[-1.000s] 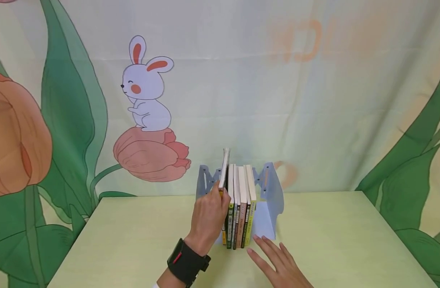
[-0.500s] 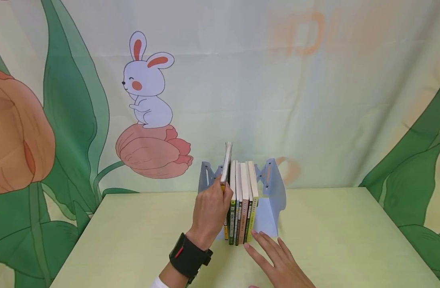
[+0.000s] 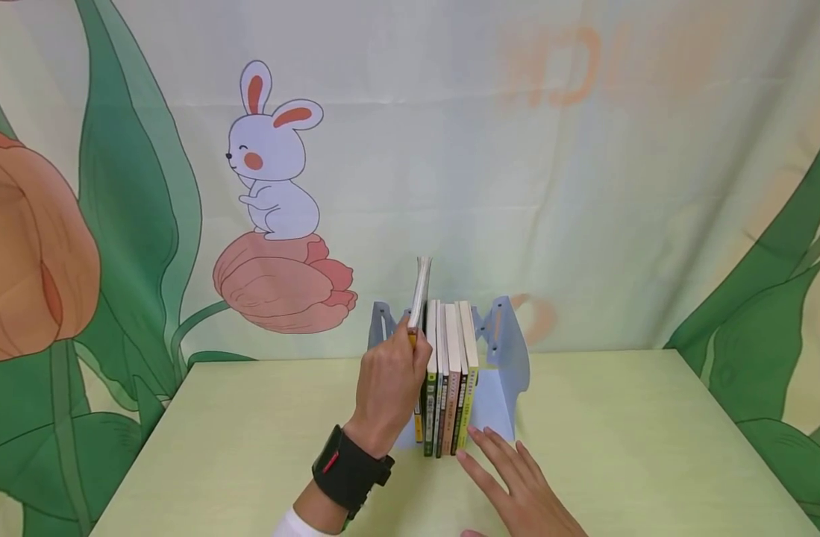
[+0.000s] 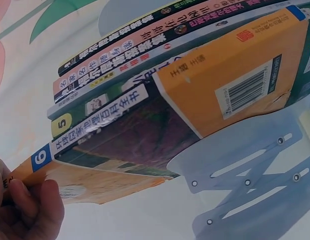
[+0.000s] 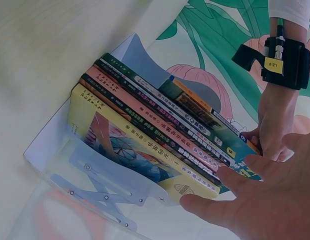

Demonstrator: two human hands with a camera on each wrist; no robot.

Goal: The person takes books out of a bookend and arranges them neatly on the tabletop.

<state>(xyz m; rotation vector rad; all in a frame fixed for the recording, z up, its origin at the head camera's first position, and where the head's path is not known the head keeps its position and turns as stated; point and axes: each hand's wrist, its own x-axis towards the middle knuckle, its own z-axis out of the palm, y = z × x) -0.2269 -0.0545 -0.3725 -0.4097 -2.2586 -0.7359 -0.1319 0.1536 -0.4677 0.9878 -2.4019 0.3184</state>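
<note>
My left hand (image 3: pixel 391 384) grips a thin book with an orange spine (image 3: pixel 419 424) near the top of its spine. In the left wrist view, the left hand (image 4: pixel 32 202) pinches the end of this orange book (image 4: pixel 230 75) beside a blue label marked 6. The book stands higher than its neighbours and tilts a little. Right of it, several upright books (image 3: pixel 450 388) stand in a row, spines towards me. My right hand (image 3: pixel 524 488) has its fingers spread and straight by the lower end of the yellow book (image 5: pixel 140 145); I cannot tell whether they touch it.
A pale blue bookend (image 3: pixel 510 358) with slotted crossbars surrounds the row, with a gap between the yellow book and its right side. It stands on a light green table (image 3: pixel 618 432). Behind hangs a curtain (image 3: pixel 436 149) printed with a rabbit and flowers.
My left hand has raised the orange book slightly above the row. The right hand has shifted a little forward, nearer the books. The view has moved slightly.
</note>
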